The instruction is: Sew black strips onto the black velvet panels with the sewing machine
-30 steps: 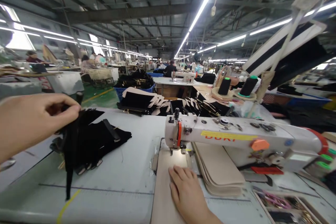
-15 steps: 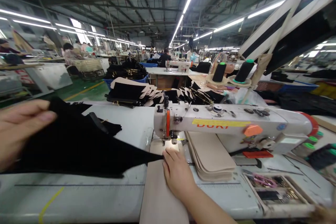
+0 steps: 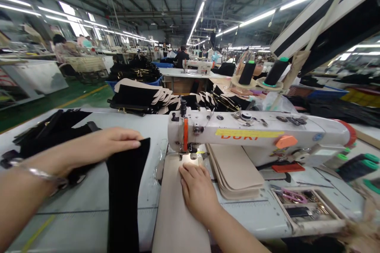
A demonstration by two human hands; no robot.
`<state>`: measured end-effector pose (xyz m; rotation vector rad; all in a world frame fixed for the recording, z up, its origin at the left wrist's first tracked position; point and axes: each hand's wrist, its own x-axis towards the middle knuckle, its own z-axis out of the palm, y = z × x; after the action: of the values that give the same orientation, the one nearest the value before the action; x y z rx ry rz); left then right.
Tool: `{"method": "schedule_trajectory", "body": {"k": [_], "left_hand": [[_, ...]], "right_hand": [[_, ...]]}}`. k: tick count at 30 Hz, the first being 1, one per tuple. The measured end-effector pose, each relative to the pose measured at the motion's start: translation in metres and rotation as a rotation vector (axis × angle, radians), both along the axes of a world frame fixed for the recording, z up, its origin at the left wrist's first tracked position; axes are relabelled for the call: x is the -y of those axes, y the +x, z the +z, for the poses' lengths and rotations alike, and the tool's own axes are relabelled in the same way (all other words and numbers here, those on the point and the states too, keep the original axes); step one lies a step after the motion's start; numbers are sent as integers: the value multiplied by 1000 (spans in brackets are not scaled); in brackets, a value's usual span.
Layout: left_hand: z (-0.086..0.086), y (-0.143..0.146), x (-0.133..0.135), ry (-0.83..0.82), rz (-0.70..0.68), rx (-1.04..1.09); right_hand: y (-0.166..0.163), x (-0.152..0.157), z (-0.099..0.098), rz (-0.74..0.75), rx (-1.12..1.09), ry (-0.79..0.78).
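"Near the front edge of the worktop (image 3: 80,227): what's out?"
"Beige panel (image 3: 172,207), running back under the sewing machine (image 3: 267,122). Right hand (image 3: 197,189) flat on it, barely spread."
"Left hand (image 3: 115,144)?"
"Pinching a corner of black cloth (image 3: 124,197), hung just left of the panel."

A worktable (image 3: 158,126) bears a sewing machine (image 3: 267,128), black pieces (image 3: 67,120) to its left, beige panels (image 3: 237,170) under its arm, a tray (image 3: 319,227) in front.

Table (image 3: 156,126): sewing machine (image 3: 261,123), right half; panel (image 3: 175,221) under its head, to near edge; tray (image 3: 317,227), same edge, right; cloth pile (image 3: 69,118), far left corner
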<state>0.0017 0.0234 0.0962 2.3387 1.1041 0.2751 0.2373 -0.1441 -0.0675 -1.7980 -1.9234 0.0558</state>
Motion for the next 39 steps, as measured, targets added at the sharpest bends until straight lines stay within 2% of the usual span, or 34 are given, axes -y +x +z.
{"method": "schedule_trajectory", "body": {"k": [1,3,6,7,9,11,15,28,33,35,39], "left_hand": [[-16,17,3,-90,-122,-46],[-54,48,11,-157,-185,-64],[-109,77,21,-137,-89,-4],[-121,84,22,-117,-57,12],[-136,92,23,-73,-29,24],[-140,97,21,-31,-24,32],[-137,102,16,26,-9,24],[-137,109,10,81,46,-19],[-140,107,12,119,20,-4],[-144,100,21,181,-27,16],[-159,80,43,362,-287,29]], "right_hand": [[0,0,0,2,1,1],[0,0,0,5,-3,6],[0,0,1,0,-16,5],[0,0,1,-4,-21,1],[0,-1,2,-6,-27,-10],[1,-2,2,-1,-25,-22],[3,-4,3,1,-26,-52],[0,-7,3,-27,-28,-89],[1,-5,2,-26,-40,-68],[1,-5,2,-26,-47,-60],[1,-6,2,-17,-61,-57]]}}
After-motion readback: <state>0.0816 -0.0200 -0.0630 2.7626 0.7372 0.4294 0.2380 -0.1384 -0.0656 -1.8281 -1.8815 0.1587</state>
